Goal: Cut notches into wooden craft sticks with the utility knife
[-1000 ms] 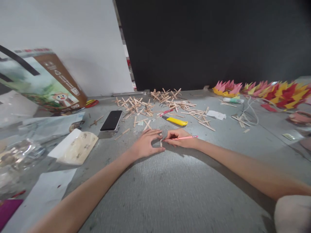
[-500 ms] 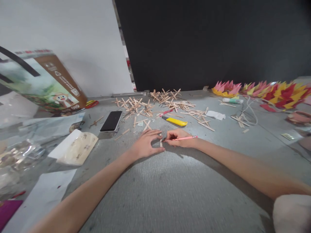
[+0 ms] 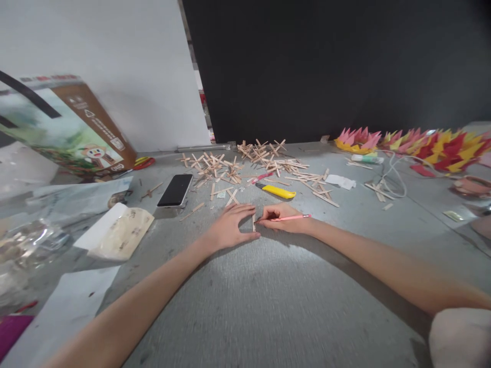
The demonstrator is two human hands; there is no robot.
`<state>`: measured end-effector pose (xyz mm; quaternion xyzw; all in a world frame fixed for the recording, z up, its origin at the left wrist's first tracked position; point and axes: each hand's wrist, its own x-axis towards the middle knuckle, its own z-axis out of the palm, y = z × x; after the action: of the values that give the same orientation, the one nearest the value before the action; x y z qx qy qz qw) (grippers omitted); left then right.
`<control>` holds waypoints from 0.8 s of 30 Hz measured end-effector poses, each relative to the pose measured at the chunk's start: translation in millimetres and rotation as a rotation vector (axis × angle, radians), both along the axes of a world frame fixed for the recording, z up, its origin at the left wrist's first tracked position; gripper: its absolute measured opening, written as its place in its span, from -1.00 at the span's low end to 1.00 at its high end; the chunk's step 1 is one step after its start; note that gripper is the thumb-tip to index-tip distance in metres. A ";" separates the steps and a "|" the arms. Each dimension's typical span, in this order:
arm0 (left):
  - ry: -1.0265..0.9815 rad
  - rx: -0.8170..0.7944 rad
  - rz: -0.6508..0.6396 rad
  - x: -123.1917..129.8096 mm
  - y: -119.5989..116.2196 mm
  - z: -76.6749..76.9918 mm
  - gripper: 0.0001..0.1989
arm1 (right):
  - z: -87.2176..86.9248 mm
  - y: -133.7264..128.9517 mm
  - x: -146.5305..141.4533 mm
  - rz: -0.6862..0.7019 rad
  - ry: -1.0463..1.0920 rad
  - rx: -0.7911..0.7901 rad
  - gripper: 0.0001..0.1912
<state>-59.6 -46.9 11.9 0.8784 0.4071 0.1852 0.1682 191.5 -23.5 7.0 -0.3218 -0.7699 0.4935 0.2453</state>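
Note:
A short flat wooden stick (image 3: 253, 222) lies upright in the view on the grey table (image 3: 245, 306). My left hand (image 3: 230, 226) pins it at both ends, thumb at the near end and fingers at the far end. Closed around a pink pencil (image 3: 291, 217), my right hand (image 3: 282, 219) rests just right of the stick, with the pencil's tip at the stick's edge. Beyond both hands lies a yellow utility knife (image 3: 280, 192). Behind it is a heap of wooden sticks (image 3: 218, 168), many of them crossed in star shapes.
A smartphone (image 3: 175, 190) lies left of the sticks, near a tissue pack (image 3: 125, 232) and a printed bag (image 3: 88, 133). White paper (image 3: 72, 296) is at the near left. Pink, red and yellow paper crowns (image 3: 452, 148), a glue stick (image 3: 367, 159) and a white cable (image 3: 399, 174) are at right.
Both hands stay almost in place, with the pencil tip still at the stick. The view has shifted very slightly.

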 end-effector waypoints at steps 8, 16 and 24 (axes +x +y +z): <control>0.003 0.015 0.004 -1.1 0.2 -0.9 -0.22 | -0.7 2.9 -0.8 -0.003 0.004 -0.037 -0.65; 0.003 -0.011 -0.003 -0.4 0.1 0.8 -0.20 | 0.7 -1.9 2.7 -0.019 -0.001 -0.005 -0.64; 0.010 0.002 0.004 -0.3 0.3 -0.2 -0.22 | -2.7 0.1 -0.2 -0.007 0.008 0.007 -0.62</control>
<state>-59.9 -46.6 11.7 0.8787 0.4097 0.1813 0.1650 191.4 -23.5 4.3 -0.3217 -0.7695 0.4912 0.2512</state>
